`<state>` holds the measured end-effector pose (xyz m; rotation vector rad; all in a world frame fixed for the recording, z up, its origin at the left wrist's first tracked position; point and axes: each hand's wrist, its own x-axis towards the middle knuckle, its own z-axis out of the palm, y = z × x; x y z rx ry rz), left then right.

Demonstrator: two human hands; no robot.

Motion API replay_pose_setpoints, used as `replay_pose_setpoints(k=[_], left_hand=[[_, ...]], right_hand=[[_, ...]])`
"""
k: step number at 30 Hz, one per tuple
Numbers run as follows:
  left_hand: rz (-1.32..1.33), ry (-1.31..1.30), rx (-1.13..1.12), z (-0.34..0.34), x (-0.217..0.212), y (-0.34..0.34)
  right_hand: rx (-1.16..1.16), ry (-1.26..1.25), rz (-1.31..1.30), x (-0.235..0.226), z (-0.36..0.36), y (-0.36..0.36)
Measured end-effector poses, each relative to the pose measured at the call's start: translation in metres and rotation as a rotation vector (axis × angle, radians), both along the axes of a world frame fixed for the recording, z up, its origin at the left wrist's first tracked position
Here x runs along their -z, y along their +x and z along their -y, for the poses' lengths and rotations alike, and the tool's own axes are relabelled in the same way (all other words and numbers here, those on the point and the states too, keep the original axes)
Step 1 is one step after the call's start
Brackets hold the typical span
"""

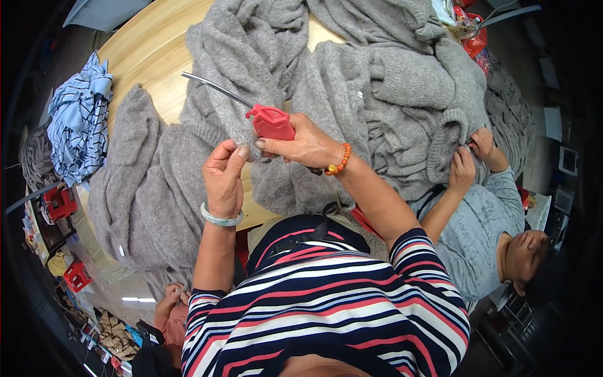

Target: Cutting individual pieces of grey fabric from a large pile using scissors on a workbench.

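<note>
Between the fingertips of the left hand (223,178), pinched together, sat a fold of grey knitted sweater (207,119). At three o'clock from it, the right hand (306,143) was wrapped tight around a red tagging gun (271,122), its metal needle pointing toward ten o'clock over the wooden table (147,50). More grey knitwear (402,94) lay heaped at one o'clock, where a co-worker's hands (471,157) touched it. A blue striped garment (78,119) lay at nine o'clock; red packaging (474,38) showed at two o'clock.
</note>
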<state>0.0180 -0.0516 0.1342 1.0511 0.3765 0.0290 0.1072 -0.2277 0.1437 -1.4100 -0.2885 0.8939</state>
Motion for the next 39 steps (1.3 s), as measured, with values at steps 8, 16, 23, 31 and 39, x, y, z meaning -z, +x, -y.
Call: replay_pose_setpoints(k=[8, 16, 23, 31, 39], left_hand=[[0.01, -0.066, 0.033, -0.008, 0.006, 0.0], [0.019, -0.219, 0.042, -0.005, -0.001, 0.0], [-0.013, -0.231, 0.069, -0.011, 0.005, 0.0], [-0.132, -0.197, 0.052, -0.01, 0.018, 0.009], [-0.076, -0.213, 0.04, -0.01, 0.01, 0.005]], right_hand=[[0.061, -0.033, 0.104, 0.001, -0.004, -0.001], [0.068, -0.019, 0.083, 0.001, -0.005, 0.0], [0.046, -0.032, 0.093, 0.001, -0.004, 0.002], [0.026, -0.092, 0.255, 0.012, -0.008, -0.001], [0.087, -0.09, 0.22, 0.013, -0.005, 0.001]])
